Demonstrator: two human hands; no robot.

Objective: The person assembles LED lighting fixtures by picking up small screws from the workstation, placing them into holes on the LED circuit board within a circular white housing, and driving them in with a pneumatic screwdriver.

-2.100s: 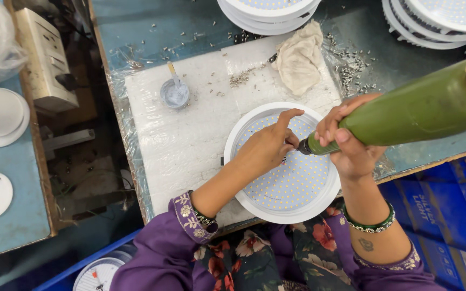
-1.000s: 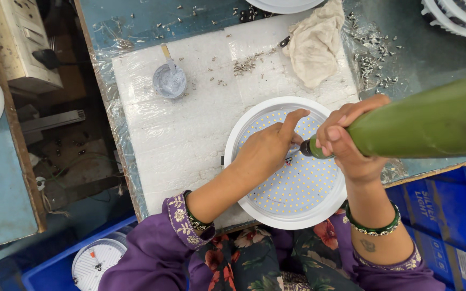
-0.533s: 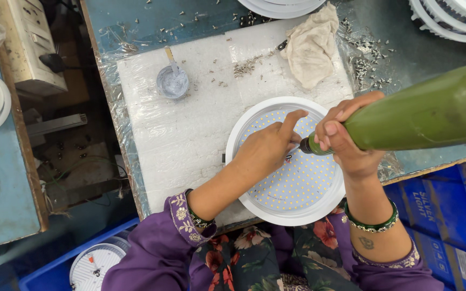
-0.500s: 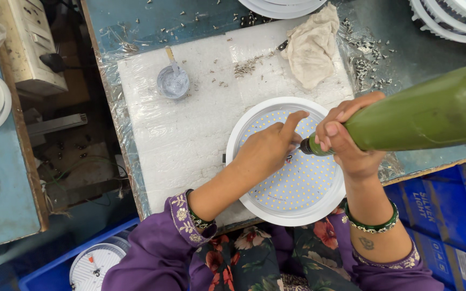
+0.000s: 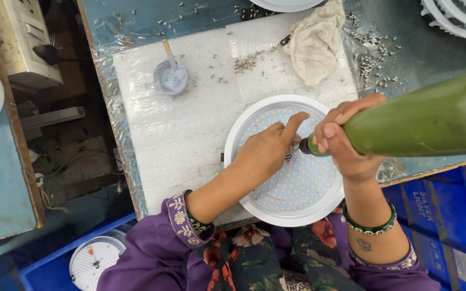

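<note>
A round white lamp housing (image 5: 254, 200) with a board of many small yellow dots lies on a white foam sheet (image 5: 190, 140). My left hand (image 5: 268, 151) rests on the board, fingers pinched close to the tip of a green powered screwdriver (image 5: 422, 121). My right hand (image 5: 346, 145) grips the screwdriver near its nose, and the tool points down-left onto the board. What sits between my left fingers is too small to make out.
A small grey cup (image 5: 170, 77) with a stick stands on the foam at the back left. A crumpled cloth (image 5: 314, 40) and several loose screws (image 5: 373, 54) lie behind the lamp. Stacked white housings (image 5: 459, 19) at the back right. Blue crates (image 5: 449, 215) below.
The view has shifted slightly. Both hands stay at the same spot on the board, with the screwdriver tip still against it.
</note>
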